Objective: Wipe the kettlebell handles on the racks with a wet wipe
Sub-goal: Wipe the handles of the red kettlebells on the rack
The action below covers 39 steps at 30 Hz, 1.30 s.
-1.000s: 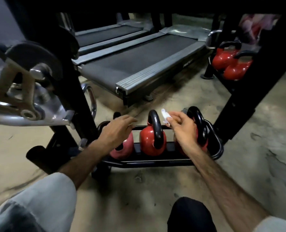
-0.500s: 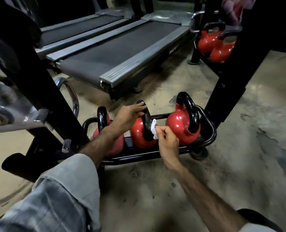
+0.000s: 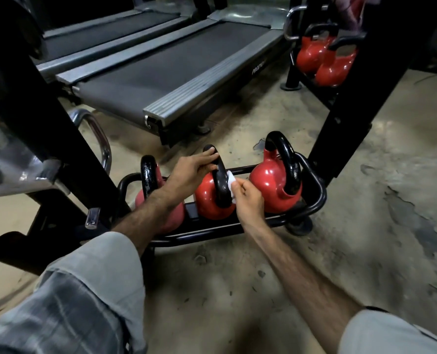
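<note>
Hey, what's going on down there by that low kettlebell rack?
A person is cleaning kettlebells on the low floor rack. The left hand grips the top of the middle kettlebell's handle, while the right hand pinches a white wet wipe against the handle's side. A pink kettlebell and a larger red one sit on either side.

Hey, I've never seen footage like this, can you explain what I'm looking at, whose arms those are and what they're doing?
This comes from a camera worn on a person's head, looking down at their own arms. They are in a gym, beside a low black rack on the floor holding three kettlebells. The left hand grips the top of the middle kettlebell's handle. The right hand pinches a white wipe against that handle's side. Treadmills lie behind, and a second rack with more red kettlebells stands farther back on the right.
</note>
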### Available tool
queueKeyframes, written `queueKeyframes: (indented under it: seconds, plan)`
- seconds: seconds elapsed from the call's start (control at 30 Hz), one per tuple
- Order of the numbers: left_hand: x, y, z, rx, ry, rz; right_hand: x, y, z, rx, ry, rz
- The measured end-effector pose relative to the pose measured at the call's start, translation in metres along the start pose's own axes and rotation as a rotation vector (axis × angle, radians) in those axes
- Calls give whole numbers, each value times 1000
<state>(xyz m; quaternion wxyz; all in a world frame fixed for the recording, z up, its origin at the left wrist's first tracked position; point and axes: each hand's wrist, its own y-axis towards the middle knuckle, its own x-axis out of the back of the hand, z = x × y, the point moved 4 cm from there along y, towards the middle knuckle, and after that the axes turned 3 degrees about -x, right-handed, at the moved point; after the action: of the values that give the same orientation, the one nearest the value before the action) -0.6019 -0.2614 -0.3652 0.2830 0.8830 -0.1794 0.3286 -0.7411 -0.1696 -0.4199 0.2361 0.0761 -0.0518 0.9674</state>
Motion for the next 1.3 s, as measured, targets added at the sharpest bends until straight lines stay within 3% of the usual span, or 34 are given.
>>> queueKeyframes:
  seconds: [0.3,0.47,0.63,0.73,0.9,1.03,1.13,1.2,1.3]
  plan:
    - [1,-1,2,0,-30,8,7,-11,-12,-2,77,53]
    - [0,3,10,29,-91,-12,0,0,26,293,23,28]
    - [1,3,12,41,-56,19,0,-12,23,1042,-574,192]
    - [1,2,12,43,-68,33,10,-10,17,1289,-818,312]
    - [4,5,9,48,-57,37,-11,3,49,1431,-1063,429]
    - [7,7,8,60,-31,16,-24,-6,38,1576,-1392,645]
    - [2,7,9,70,-36,42,-19,-2,39,1659,-1580,687]
    - [1,7,11,72,-41,51,-31,-3,54,1611,-1687,672]
    - [4,5,14,72,-9,56,-54,-9,60,1292,-2109,718]
